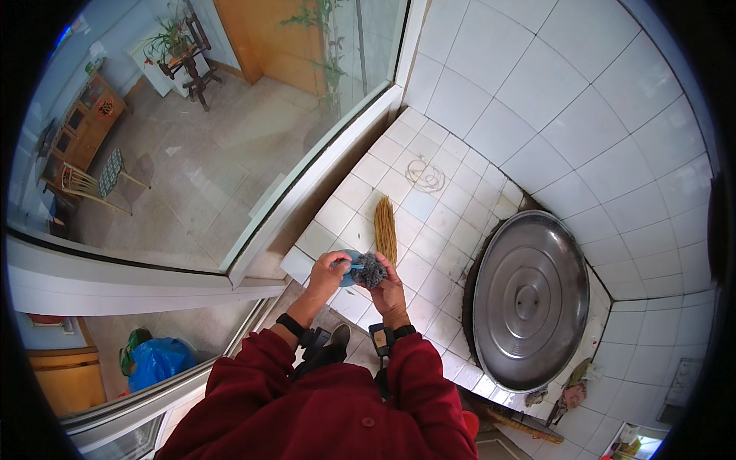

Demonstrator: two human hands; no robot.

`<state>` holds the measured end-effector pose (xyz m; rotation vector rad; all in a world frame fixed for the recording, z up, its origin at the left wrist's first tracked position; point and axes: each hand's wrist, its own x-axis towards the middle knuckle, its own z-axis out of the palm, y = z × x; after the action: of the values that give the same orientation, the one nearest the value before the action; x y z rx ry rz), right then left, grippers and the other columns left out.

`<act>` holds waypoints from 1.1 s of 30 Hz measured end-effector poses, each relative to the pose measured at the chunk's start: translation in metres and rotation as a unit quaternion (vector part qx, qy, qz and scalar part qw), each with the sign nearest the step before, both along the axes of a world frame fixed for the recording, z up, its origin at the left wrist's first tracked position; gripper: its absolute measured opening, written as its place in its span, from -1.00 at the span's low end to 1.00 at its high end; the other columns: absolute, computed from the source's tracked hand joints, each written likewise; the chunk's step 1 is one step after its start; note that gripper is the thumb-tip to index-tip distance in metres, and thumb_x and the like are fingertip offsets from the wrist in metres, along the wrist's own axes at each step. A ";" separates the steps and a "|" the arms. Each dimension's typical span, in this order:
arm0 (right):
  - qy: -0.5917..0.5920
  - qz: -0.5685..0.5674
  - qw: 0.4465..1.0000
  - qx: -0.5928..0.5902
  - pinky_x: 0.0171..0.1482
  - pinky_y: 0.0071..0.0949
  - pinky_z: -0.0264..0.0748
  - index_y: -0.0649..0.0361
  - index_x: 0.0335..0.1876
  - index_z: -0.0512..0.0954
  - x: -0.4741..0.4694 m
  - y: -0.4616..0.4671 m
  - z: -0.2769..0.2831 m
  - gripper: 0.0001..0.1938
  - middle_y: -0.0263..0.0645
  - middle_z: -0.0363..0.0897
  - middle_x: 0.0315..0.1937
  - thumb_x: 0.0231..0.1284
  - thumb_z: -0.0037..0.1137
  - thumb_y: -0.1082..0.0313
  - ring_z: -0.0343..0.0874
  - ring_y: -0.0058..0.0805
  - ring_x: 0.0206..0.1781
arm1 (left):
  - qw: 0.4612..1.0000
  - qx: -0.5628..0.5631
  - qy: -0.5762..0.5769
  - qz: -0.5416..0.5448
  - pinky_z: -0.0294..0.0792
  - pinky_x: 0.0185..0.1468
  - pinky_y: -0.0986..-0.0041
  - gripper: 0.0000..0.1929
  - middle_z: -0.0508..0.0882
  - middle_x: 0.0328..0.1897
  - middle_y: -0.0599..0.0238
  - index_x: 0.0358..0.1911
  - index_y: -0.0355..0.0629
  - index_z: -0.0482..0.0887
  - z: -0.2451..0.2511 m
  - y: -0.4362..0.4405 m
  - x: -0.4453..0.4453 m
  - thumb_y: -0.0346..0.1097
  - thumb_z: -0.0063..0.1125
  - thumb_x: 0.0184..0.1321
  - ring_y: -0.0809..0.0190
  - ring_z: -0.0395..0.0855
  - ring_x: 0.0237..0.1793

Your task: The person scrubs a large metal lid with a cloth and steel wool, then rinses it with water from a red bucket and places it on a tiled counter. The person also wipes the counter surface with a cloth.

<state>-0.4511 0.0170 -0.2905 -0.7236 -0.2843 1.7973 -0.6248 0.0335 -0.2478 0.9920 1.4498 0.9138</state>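
Note:
My right hand (pixel 388 292) holds a grey wiry scrubbing ball (pixel 371 271), its fingers around the right side. With fingertips and thumb, my left hand (pixel 326 275) pinches a small light-blue strip (pixel 356 267) that reaches onto the ball. Behind and below them shows a blue round plastic piece (pixel 347 280), partly covered by my left hand; whether it is joined to the ball I cannot tell. Just beyond my hands, a straw whisk brush (pixel 385 227) lies on the white tiled counter (pixel 425 259).
A large round metal lid (pixel 526 302) covers the counter's right part, against the tiled wall (pixel 575 115). Farther back lies a loose coil of pale cord (pixel 425 175). A window frame (pixel 322 178) borders the left. Cloths (pixel 572 395) lie near the lid's lower edge.

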 end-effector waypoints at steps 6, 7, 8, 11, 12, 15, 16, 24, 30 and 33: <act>0.007 0.010 1.000 -0.008 0.14 -0.01 0.55 0.11 0.33 0.37 0.003 0.002 0.000 -0.33 -0.09 0.43 0.25 0.01 -0.29 0.76 0.49 -0.13 0.23 | 0.999 0.028 0.036 -0.004 0.37 -0.41 0.56 -0.85 0.58 -0.29 0.30 -0.19 -0.13 0.70 0.003 -0.001 0.001 -0.45 0.20 0.16 0.40 0.50 -0.53; 0.008 0.011 1.000 -0.014 0.14 -0.01 0.55 0.12 0.33 0.36 0.003 0.002 -0.001 -0.33 -0.09 0.42 0.25 0.01 -0.29 0.75 0.49 -0.13 0.23 | 0.998 0.045 0.044 -0.009 0.35 -0.42 0.58 -0.85 0.57 -0.31 0.35 -0.18 -0.11 0.70 0.002 -0.002 0.001 -0.43 0.19 0.18 0.42 0.48 -0.52; 0.019 0.012 0.999 -0.026 0.14 -0.01 0.55 0.12 0.34 0.36 0.003 0.002 -0.001 -0.33 -0.09 0.42 0.25 0.01 -0.29 0.75 0.49 -0.13 0.23 | 0.997 0.058 0.050 -0.011 0.33 -0.44 0.59 -0.85 0.56 -0.34 0.40 -0.17 -0.10 0.70 0.002 -0.002 0.001 -0.41 0.18 0.20 0.45 0.46 -0.51; 0.020 0.012 0.999 -0.023 0.14 0.00 0.54 0.14 0.34 0.35 0.003 0.002 -0.002 -0.34 -0.10 0.42 0.25 0.03 -0.30 0.75 0.49 -0.13 0.23 | 0.996 0.074 0.054 -0.011 0.31 -0.46 0.62 -0.85 0.55 -0.39 0.45 -0.16 -0.10 0.70 0.000 -0.003 0.000 -0.38 0.17 0.22 0.48 0.43 -0.51; 0.015 0.015 1.000 -0.016 0.14 -0.02 0.55 0.14 0.34 0.35 0.003 0.002 -0.002 -0.34 -0.10 0.42 0.24 0.04 -0.29 0.75 0.49 -0.14 0.23 | 0.997 0.061 0.047 -0.008 0.30 -0.46 0.62 -0.85 0.54 -0.39 0.45 -0.16 -0.11 0.70 -0.001 -0.003 0.000 -0.37 0.17 0.22 0.48 0.43 -0.51; 0.025 0.012 0.999 -0.020 0.12 -0.07 0.56 0.13 0.35 0.36 0.002 0.001 -0.003 -0.34 -0.11 0.43 0.23 0.04 -0.30 0.75 0.49 -0.17 0.21 | 0.999 0.017 0.030 0.003 0.37 -0.39 0.54 -0.83 0.58 -0.29 0.28 -0.17 -0.10 0.73 -0.003 -0.004 -0.001 -0.41 0.20 0.17 0.38 0.51 -0.54; 0.029 0.013 0.999 -0.020 0.12 -0.07 0.56 0.14 0.35 0.36 0.002 0.001 -0.002 -0.34 -0.11 0.42 0.23 0.03 -0.30 0.75 0.49 -0.17 0.22 | 0.998 0.040 0.039 -0.001 0.37 -0.40 0.54 -0.83 0.58 -0.30 0.28 -0.17 -0.10 0.73 -0.003 -0.004 -0.001 -0.41 0.20 0.17 0.37 0.51 -0.54; 0.023 0.020 0.999 -0.026 0.10 -0.09 0.58 0.18 0.34 0.35 0.001 0.000 0.004 -0.35 -0.11 0.42 0.24 0.03 -0.30 0.74 0.51 -0.17 0.21 | 0.999 0.022 0.029 0.007 0.36 -0.41 0.54 -0.83 0.58 -0.33 0.30 -0.16 -0.12 0.74 -0.005 -0.003 -0.002 -0.42 0.18 0.18 0.38 0.50 -0.54; 0.017 0.029 0.999 -0.028 0.07 -0.10 0.60 0.19 0.34 0.35 0.001 0.000 0.004 -0.39 -0.10 0.43 0.23 0.09 -0.29 0.73 0.53 -0.18 0.18 | 0.998 0.045 0.049 0.001 0.36 -0.42 0.55 -0.82 0.57 -0.32 0.31 -0.16 -0.11 0.74 -0.001 -0.004 -0.001 -0.42 0.18 0.19 0.39 0.49 -0.54; 0.019 0.030 0.999 -0.029 0.08 -0.09 0.60 0.18 0.34 0.35 0.001 0.000 0.001 -0.40 -0.11 0.42 0.24 0.12 -0.30 0.73 0.53 -0.17 0.18 | 0.999 0.024 0.036 0.002 0.36 -0.42 0.55 -0.83 0.56 -0.32 0.31 -0.16 -0.10 0.74 0.001 -0.004 -0.001 -0.41 0.18 0.19 0.39 0.48 -0.54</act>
<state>-0.4500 0.0169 -0.2894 -0.7280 -0.2315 1.8811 -0.6259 0.0296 -0.2469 1.0667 1.4980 0.9275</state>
